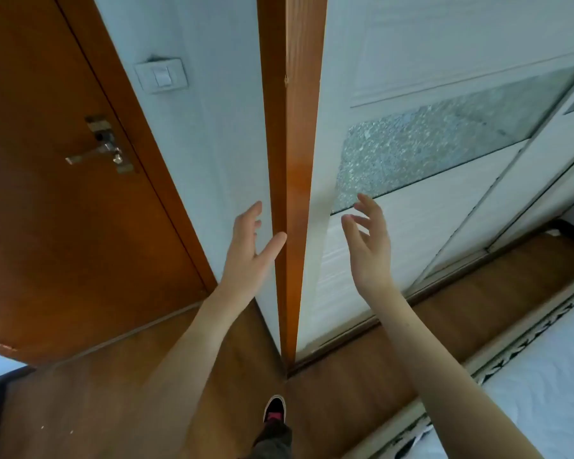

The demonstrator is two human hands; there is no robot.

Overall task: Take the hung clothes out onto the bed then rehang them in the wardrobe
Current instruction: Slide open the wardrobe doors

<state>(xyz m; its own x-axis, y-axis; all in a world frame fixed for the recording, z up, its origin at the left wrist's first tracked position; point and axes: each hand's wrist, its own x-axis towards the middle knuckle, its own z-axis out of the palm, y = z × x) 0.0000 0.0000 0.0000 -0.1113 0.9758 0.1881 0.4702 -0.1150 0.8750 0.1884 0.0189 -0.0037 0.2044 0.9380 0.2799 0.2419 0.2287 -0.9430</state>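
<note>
Wardrobe door (428,226) white, with a speckled frosted glass band (444,140). Wardrobe side panel (295,160) orange-brown wood. Room door (63,226) darker brown, silver handle (95,154). Wall (196,127) pale blue-white, white light switch (161,75). Floor (80,409) brown wood. Shoe (274,409) black with pink.

Bare forearms, 2 bare hands, dark trousers (274,440), black shoe (274,409) with pink laces.

Brown room door (47,226) with metal handle (96,154), white light switch (162,76) beside it, wooden floor (80,409)
</note>
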